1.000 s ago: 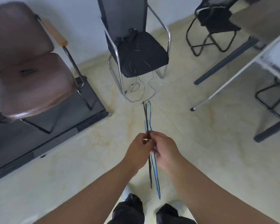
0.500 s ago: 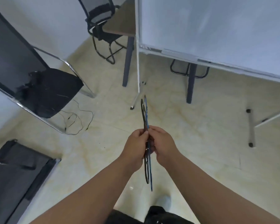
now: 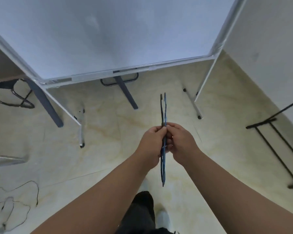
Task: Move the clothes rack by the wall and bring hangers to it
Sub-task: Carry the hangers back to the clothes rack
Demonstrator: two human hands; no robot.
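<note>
Hangers (image 3: pixel 163 114): thin wire, one black and one blue, pressed flat together and seen edge-on, held upright in front of the body above the pale marbled floor (image 3: pixel 108 132). Their top ends rise above the hands; their lower ends hang down past the wrists.

Left hand (image 3: pixel 151 146): grip closed on the hangers from the left side, thumb and fingers pinched against the wires near mid-length.

Right hand (image 3: pixel 180 142): grip closed on the same hangers from the right side, fingers curled around the wires, fingertips meeting those of the left hand.

Clothes rack (image 3: pixel 276 142): black metal frame, seen only in part at the right edge, standing on the floor near the wall (image 3: pixel 269 39), well apart from the hands.

Whiteboard (image 3: pixel 108 34): large, on a pale metal stand, directly ahead. Surface blank; no writing, brand or label is legible anywhere.

Cable (image 3: pixel 24 195): thin, black, lying loose on the floor at lower left.
</note>
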